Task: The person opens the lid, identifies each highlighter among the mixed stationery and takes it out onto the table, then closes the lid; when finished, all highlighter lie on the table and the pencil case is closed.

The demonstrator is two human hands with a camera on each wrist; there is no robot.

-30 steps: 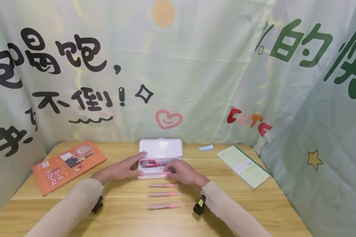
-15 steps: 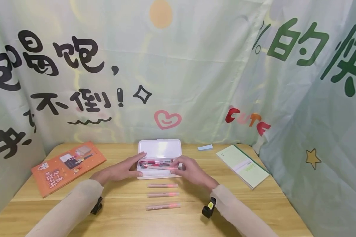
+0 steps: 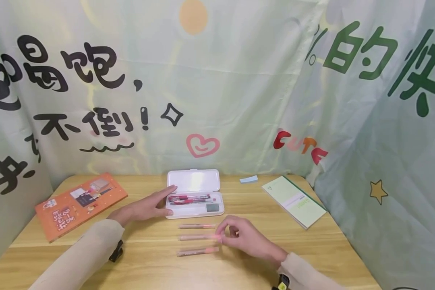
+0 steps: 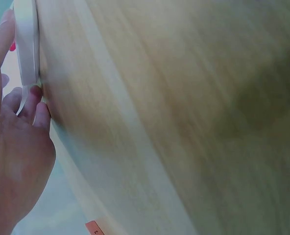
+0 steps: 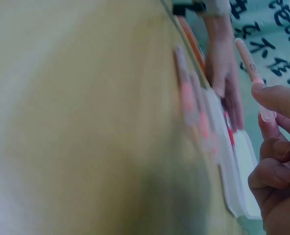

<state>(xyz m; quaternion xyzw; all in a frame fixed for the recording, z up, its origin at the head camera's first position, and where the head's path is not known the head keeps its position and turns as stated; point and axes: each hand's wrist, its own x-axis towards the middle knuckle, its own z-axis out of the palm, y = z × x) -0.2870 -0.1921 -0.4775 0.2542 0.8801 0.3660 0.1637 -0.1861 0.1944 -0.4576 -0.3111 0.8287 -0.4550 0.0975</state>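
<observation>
An open white pencil case (image 3: 193, 213) holds several red pens (image 3: 190, 199) and a grey block (image 3: 212, 207). My left hand (image 3: 148, 206) rests at its left end, thumb at the front rim and fingers by the lid. My right hand (image 3: 244, 237) pinches a pale pink highlighter (image 5: 250, 63) between thumb and index finger, as the right wrist view shows. In the head view it overlaps the middle of three similar highlighters lying in a row on the table: far one (image 3: 192, 226), middle one (image 3: 193, 237), near one (image 3: 193, 252).
An orange illustrated box (image 3: 81, 205) lies at the left of the wooden table (image 3: 148, 266). At the right are a pale green notebook (image 3: 293, 201) and a small blue strip (image 3: 248, 179). A printed curtain (image 3: 239, 100) hangs behind the table.
My right hand has lifted the highlighter out of the pencil case and brought it toward me and to the right, uncovering the grey block. The left hand has stayed at the case.
</observation>
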